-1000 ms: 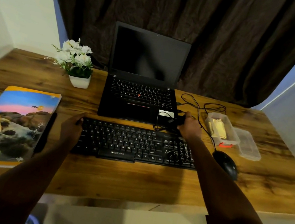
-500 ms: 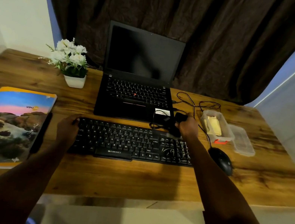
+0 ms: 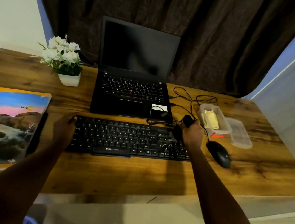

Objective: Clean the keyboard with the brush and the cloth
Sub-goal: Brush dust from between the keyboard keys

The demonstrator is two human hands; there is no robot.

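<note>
A black keyboard (image 3: 124,139) lies flat on the wooden desk (image 3: 131,176) in front of the laptop. My left hand (image 3: 64,128) rests on the keyboard's left end, fingers around its edge. My right hand (image 3: 192,134) is over the keyboard's far right corner, closed around a small black brush (image 3: 186,121) whose dark head points down at the keys. A yellow cloth (image 3: 210,120) lies folded in a clear plastic box (image 3: 224,128) to the right.
An open black laptop (image 3: 131,89) stands behind the keyboard, with tangled cables (image 3: 184,98) beside it. A black mouse (image 3: 219,154) sits right of the keyboard, the box lid (image 3: 240,134) further right. A flower pot (image 3: 68,78) and colourful book (image 3: 2,123) occupy the left.
My right hand with the brush has moved slightly right, over the keyboard's far right corner. The left hand stays on the keyboard's left end.
</note>
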